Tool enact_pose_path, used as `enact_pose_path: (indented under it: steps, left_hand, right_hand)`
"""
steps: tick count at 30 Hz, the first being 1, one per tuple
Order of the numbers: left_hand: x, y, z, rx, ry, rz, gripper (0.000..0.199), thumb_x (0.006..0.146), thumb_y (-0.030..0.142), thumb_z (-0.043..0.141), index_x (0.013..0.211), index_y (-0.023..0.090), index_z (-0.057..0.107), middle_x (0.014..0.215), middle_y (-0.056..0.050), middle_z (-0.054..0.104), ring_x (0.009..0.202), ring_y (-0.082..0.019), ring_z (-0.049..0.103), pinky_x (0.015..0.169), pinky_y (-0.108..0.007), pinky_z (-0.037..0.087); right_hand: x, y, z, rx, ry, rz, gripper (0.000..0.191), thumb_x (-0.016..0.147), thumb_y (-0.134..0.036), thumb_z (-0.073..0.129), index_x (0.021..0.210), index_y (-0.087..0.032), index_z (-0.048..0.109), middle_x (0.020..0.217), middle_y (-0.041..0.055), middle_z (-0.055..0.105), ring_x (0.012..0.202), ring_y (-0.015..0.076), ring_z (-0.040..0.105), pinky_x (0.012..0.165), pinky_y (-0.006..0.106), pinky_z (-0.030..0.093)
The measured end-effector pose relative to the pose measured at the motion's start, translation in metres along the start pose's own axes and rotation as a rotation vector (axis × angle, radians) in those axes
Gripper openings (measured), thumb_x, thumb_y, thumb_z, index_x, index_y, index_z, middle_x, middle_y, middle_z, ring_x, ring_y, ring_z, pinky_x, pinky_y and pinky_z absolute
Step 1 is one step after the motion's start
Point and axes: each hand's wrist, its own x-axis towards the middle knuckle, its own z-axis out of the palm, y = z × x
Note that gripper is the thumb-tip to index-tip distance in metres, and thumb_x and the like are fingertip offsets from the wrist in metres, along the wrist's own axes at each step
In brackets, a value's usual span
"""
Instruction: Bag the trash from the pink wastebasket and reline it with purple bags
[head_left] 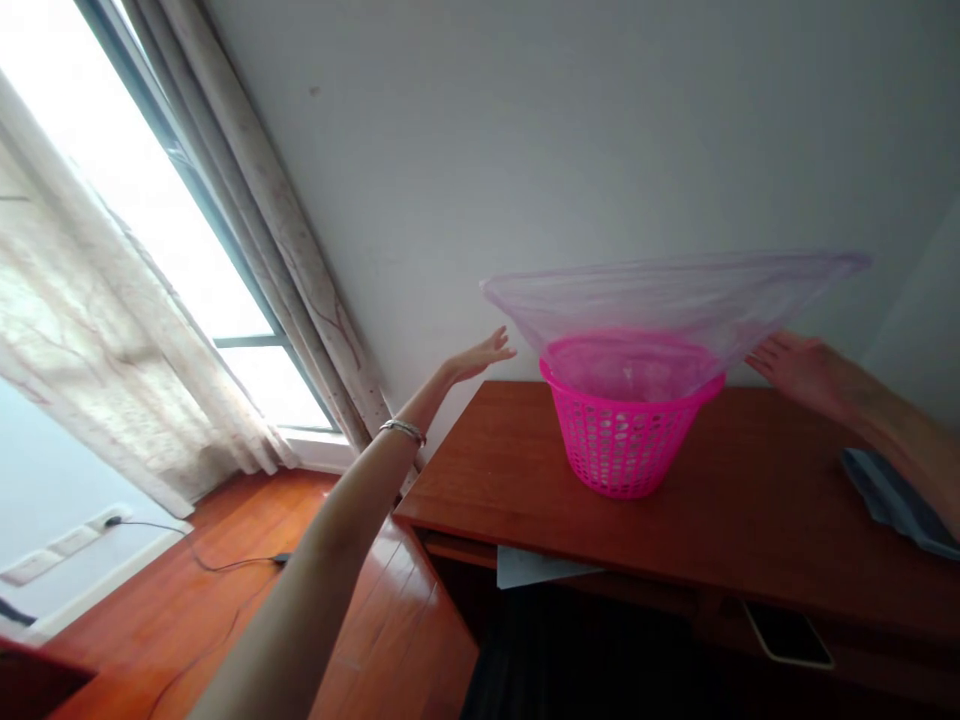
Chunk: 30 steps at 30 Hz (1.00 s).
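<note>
A bright pink perforated plastic basket (619,445) stands upright on the brown wooden desk (480,470). Inside it sits a thin, translucent purple plastic bag (660,290), its mouth spread wide above the rim and stretching out to both sides. My left hand (484,355) is raised to the left of the basket with fingers apart, holding nothing, just below the bag's left end. On the other side, my right hand (784,368) has its fingers stretched out beside or behind the bag's right flank; whether it touches the film I cannot tell.
A dark folded plastic item (896,500) lies on the desk at right. Below the desktop's front edge are a phone (789,634) and some white paper (536,567). Curtains (277,220) hang by the window at left. A black cable (217,568) crosses the floor.
</note>
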Motion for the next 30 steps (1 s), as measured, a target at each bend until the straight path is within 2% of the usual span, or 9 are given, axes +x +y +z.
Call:
enact_pose_path:
  steps: [2,4,7,10,13,17,22,26,30]
  left_hand:
    - [0.022,0.015,0.024,-0.016,-0.073,0.152,0.079,0.079,0.046,0.064,0.147,0.019,0.034,0.155,-0.014,0.030,0.143,-0.026,0.029,0.115,-0.038,0.028]
    - [0.037,0.035,0.038,-0.054,-0.051,0.237,0.064,0.086,0.048,0.055,0.141,0.016,0.044,0.151,-0.013,0.039,0.138,-0.025,0.037,0.113,-0.036,0.033]
    - [0.045,0.065,0.040,-0.123,0.049,0.217,0.056,0.094,0.050,0.038,0.132,0.012,0.052,0.140,-0.016,0.051,0.128,-0.024,0.050,0.105,-0.036,0.042]
    - [0.046,0.089,0.026,-0.176,0.108,0.182,0.052,0.093,0.049,0.040,0.125,0.010,0.057,0.122,-0.019,0.065,0.110,-0.024,0.064,0.092,-0.036,0.052]
    - [0.048,0.105,0.003,-0.245,0.194,0.209,0.042,0.089,0.041,0.053,0.118,0.012,0.060,0.103,-0.014,0.072,0.091,-0.021,0.070,0.083,-0.035,0.056]
    - [0.049,0.114,-0.028,-0.261,0.285,0.222,0.027,0.078,0.023,0.068,0.102,0.011,0.067,0.082,-0.008,0.072,0.070,-0.014,0.069,0.078,-0.032,0.057]
    - [0.036,0.118,-0.049,-0.129,0.270,0.152,0.025,0.072,0.012,0.071,0.097,0.012,0.073,0.080,-0.008,0.070,0.076,-0.015,0.067,0.083,-0.034,0.055]
    - [0.024,0.123,-0.059,-0.007,0.194,0.062,0.028,0.068,0.005,0.069,0.095,0.013,0.075,0.076,-0.008,0.070,0.084,-0.019,0.068,0.083,-0.035,0.054]
    - [0.020,0.128,-0.069,0.134,0.156,-0.005,0.017,0.065,0.002,0.068,0.078,0.010,0.076,0.070,-0.009,0.070,0.082,-0.023,0.069,0.079,-0.038,0.055]
  right_hand:
    - [0.010,-0.019,0.014,-0.032,-0.070,-0.031,0.067,0.090,-0.045,0.002,0.150,-0.025,0.022,0.156,0.0105,0.026,0.141,0.0231,0.032,0.113,0.040,0.035]
    - [0.017,-0.039,0.022,-0.077,-0.078,-0.036,0.065,0.091,-0.049,0.007,0.144,-0.022,0.032,0.150,0.0140,0.036,0.136,0.0271,0.040,0.107,0.042,0.041]
    - [0.027,-0.064,0.021,-0.025,0.061,-0.060,0.061,0.092,-0.058,0.018,0.132,-0.020,0.043,0.143,0.0173,0.045,0.128,0.0293,0.048,0.100,0.044,0.047]
    - [0.041,-0.086,0.007,0.200,0.272,-0.117,0.037,0.090,-0.049,0.045,0.111,-0.020,0.055,0.132,0.0150,0.055,0.116,0.0269,0.058,0.095,0.045,0.051]
    - [0.055,-0.108,-0.014,0.342,0.426,-0.144,0.017,0.088,-0.033,0.055,0.090,-0.017,0.061,0.102,0.0105,0.068,0.091,0.0188,0.066,0.088,0.043,0.053]
    - [0.063,-0.131,-0.037,0.295,0.445,-0.277,0.006,0.083,-0.013,0.062,0.086,-0.014,0.067,0.080,0.0038,0.067,0.074,0.0110,0.064,0.086,0.041,0.052]
    - [0.056,-0.136,-0.055,0.073,0.396,-0.351,0.020,0.077,-0.009,0.070,0.097,-0.010,0.069,0.092,0.0080,0.070,0.080,0.0114,0.066,0.088,0.044,0.050]
    - [0.052,-0.132,-0.072,-0.059,0.345,-0.254,0.030,0.085,-0.008,0.062,0.114,-0.012,0.066,0.113,0.0144,0.066,0.086,0.0100,0.066,0.090,0.040,0.050]
    - [0.053,-0.127,-0.085,-0.075,0.311,-0.101,0.033,0.087,-0.004,0.058,0.117,-0.013,0.066,0.109,0.0143,0.067,0.081,0.0088,0.067,0.092,0.038,0.051]
